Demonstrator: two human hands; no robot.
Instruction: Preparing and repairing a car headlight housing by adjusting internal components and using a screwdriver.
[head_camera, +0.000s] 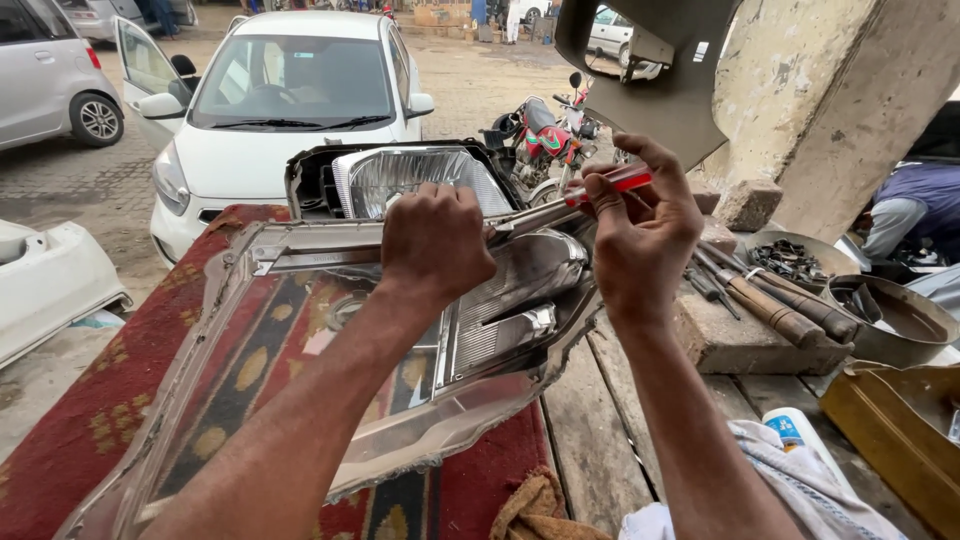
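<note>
A large car headlight lens and chrome reflector assembly (330, 370) lies tilted on a red patterned carpet (90, 420). My left hand (435, 240) grips its upper edge, fingers curled over the rim. My right hand (640, 235) holds a screwdriver with a red transparent handle (610, 183), its metal shaft pointing left into the assembly's top edge beside my left hand. Behind my hands stands a second headlight housing (400, 178) with a ribbed chrome reflector.
A wooden bench (590, 420) holds a stone block with wooden-handled tools (780, 305), metal bowls (895, 315) and a cloth (800, 480). A white car (290, 100), a motorcycle (545, 135), a white bumper (45, 280) and a seated person's sleeve (900, 220) are nearby.
</note>
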